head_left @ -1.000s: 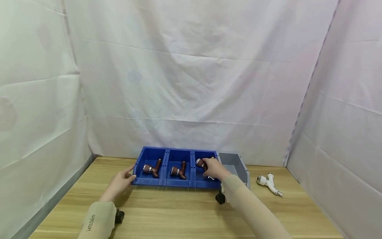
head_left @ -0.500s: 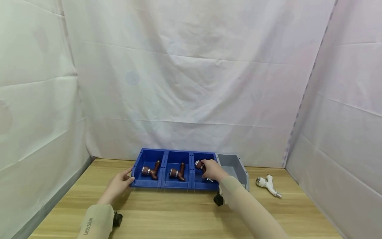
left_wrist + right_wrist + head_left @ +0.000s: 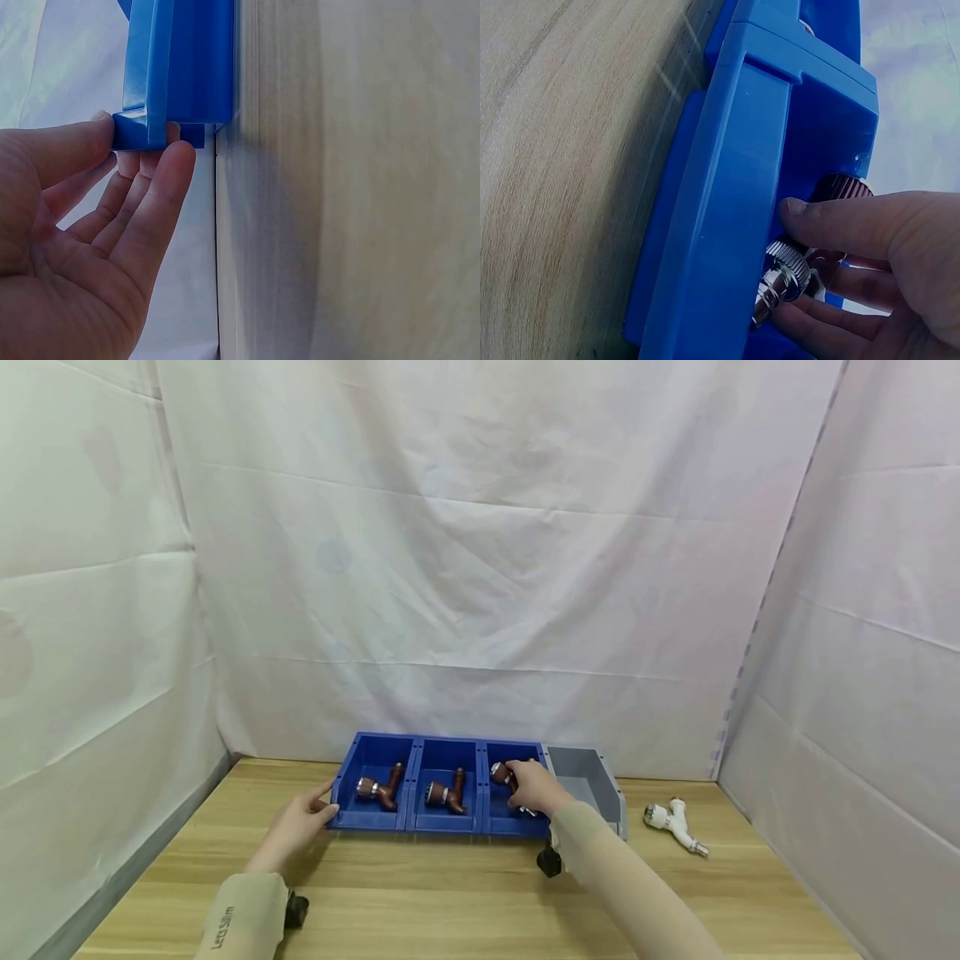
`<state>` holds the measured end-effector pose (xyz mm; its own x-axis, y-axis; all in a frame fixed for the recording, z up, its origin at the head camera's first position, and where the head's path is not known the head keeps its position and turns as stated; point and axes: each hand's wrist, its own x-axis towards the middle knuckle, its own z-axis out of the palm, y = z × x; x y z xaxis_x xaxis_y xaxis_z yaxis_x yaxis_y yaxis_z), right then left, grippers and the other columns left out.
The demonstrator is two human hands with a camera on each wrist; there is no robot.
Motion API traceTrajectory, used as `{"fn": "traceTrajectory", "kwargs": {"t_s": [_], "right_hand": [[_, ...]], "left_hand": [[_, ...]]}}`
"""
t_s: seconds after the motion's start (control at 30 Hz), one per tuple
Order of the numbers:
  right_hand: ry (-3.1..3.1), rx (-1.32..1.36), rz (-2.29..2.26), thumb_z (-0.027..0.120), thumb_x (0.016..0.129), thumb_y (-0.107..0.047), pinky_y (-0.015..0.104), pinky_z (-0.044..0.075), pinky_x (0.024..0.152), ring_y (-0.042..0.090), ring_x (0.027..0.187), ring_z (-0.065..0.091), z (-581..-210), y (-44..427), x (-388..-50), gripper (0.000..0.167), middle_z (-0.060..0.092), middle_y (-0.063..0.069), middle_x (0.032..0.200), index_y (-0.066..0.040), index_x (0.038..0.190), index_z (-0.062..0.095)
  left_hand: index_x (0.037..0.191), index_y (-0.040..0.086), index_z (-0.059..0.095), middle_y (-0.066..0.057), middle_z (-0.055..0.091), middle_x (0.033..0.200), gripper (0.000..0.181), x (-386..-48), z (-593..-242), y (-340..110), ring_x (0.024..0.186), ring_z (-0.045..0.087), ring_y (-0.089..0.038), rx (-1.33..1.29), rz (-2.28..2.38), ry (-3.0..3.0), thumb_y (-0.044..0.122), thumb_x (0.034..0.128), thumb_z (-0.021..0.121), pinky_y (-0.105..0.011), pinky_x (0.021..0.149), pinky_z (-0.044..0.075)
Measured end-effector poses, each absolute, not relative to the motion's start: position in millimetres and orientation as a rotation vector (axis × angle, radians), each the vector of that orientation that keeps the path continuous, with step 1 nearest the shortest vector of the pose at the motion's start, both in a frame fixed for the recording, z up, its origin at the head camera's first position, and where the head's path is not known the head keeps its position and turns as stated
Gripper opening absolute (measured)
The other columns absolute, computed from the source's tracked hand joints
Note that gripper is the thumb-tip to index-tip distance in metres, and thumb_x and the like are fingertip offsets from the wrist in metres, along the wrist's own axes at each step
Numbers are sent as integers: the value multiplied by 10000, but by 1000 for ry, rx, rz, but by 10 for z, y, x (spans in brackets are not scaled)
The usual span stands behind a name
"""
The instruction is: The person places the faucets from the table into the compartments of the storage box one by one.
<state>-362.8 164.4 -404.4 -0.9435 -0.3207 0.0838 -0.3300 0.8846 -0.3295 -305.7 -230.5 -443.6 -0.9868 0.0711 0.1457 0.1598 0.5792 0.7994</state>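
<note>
Three blue bins (image 3: 447, 823) stand in a row with a grey bin (image 3: 585, 772) at the right end. A brown tap (image 3: 381, 788) lies in the left bin and another brown tap (image 3: 448, 792) in the middle one. My left hand (image 3: 296, 824) grips the row's left front corner; in the left wrist view thumb and fingers (image 3: 174, 176) pinch the blue edge (image 3: 139, 129). My right hand (image 3: 537, 787) reaches into the third blue bin and holds a brown tap (image 3: 501, 772) with a silver end (image 3: 774, 289), partly hidden by the fingers.
A white tap (image 3: 675, 823) lies on the wooden table (image 3: 420, 902), right of the grey bin. White cloth (image 3: 465, 568) hangs behind the bins and at both sides.
The whole head view has shifted slightly since one second ago. Both hands keep the same places against the bins, and the taps have not visibly moved.
</note>
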Motion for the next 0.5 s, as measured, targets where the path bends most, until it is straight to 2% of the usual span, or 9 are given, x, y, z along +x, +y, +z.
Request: {"fn": "traceTrajectory", "kwargs": {"t_s": [0.17,0.37,0.5], "right_hand": [[-3026,521,540,810,755,-23,358,460,652,177,671,510,-4050,1637,-3648,358,533,3,732,-83,1052,621],[-3030,501,519,826,743,-47,386,493,704,185,750,556,-4055,1633,-3641,494,590,11,819,-39,1189,615],[-3025,516,538,822,742,-32,388,493,689,190,728,553,-4059,1636,-3642,459,586,19,802,-34,1156,623]], "left_hand": [[1454,-33,385,-163,671,953,547,-3054,-4434,-2307,701,620,-233,-195,-1372,-2710,114,968,588,-344,588,482],[1459,-24,382,-160,670,957,552,-3052,-4432,-2307,707,622,-227,-195,-1368,-2716,125,970,589,-342,590,480],[1458,-33,378,-152,667,946,550,-3052,-4437,-2308,703,619,-232,-202,-1374,-2713,116,970,584,-344,587,478]]}}
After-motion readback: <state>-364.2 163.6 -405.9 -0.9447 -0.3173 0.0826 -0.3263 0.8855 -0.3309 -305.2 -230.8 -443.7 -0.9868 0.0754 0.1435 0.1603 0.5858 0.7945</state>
